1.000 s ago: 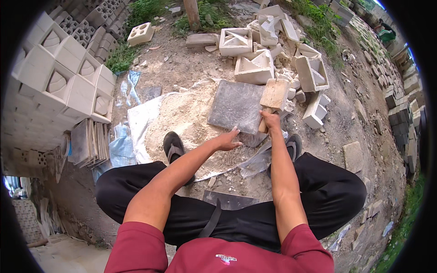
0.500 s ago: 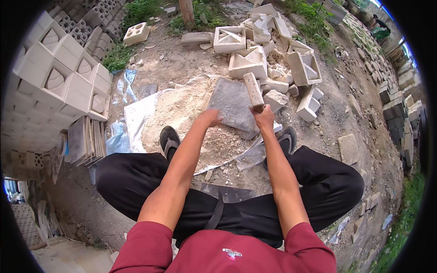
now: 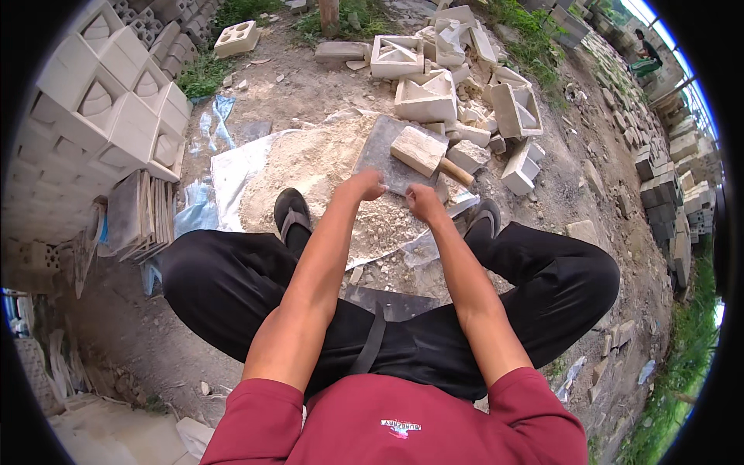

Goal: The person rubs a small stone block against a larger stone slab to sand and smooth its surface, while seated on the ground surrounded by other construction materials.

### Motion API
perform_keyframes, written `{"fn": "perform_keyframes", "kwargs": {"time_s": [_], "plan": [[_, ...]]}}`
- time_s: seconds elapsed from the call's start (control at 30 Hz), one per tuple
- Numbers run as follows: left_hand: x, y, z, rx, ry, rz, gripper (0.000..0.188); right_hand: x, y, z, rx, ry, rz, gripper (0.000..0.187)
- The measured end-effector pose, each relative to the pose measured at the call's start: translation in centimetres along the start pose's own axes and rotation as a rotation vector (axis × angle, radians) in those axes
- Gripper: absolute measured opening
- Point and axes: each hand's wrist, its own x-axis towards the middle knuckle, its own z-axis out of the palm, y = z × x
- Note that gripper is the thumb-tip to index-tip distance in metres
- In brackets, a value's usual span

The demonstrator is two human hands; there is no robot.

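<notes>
My left hand (image 3: 363, 184) and right hand (image 3: 425, 204) seem gripping the dark board (image 3: 377, 145), near edge. With the mallet (image 3: 418, 151) on top, moving asks steadiness.

wooden mallet (image 3: 418, 151) on dark slab (image 3: 380, 146)

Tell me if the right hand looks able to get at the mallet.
Likely yes: the mallet lies on the board, its handle near the right hand, with nothing visible between them.

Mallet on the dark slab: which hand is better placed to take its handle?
Probably the right hand: the mallet's handle points to that side, closer to it than to the left hand.
</notes>
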Motion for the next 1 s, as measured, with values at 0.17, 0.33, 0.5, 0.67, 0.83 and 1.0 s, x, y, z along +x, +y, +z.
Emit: {"fn": "perform_keyframes", "kwargs": {"time_s": [0.17,0.33,0.5,0.67,0.83,1.0], "plan": [[-0.4,-2.2,1.6,0.081,-0.010,-0.040,0.033,-4.0,-0.2,3.4,-0.164,0.027,-0.204,0.051],[-0.8,-5.0,2.2,-0.061,0.116,-0.092,0.031,-6.0,-1.3,5.1,-0.255,0.023,-0.215,0.063],[-0.6,-4.8,2.0,-0.112,0.130,-0.107,0.032,-6.3,-0.2,6.0,-0.151,0.063,-0.199,0.058],[-0.1,-3.7,2.2,-0.134,0.143,-0.076,0.029,-5.7,-0.1,6.7,-0.116,0.110,-0.215,0.044],[0.4,-2.5,2.1,-0.123,0.144,-0.029,0.027,-4.6,0.2,7.2,-0.014,0.027,-0.225,0.028],[-0.1,-3.0,2.4,-0.071,0.163,-0.023,0.027,-4.8,-3.9,8.3,-0.063,0.109,-0.302,0.030]]}}
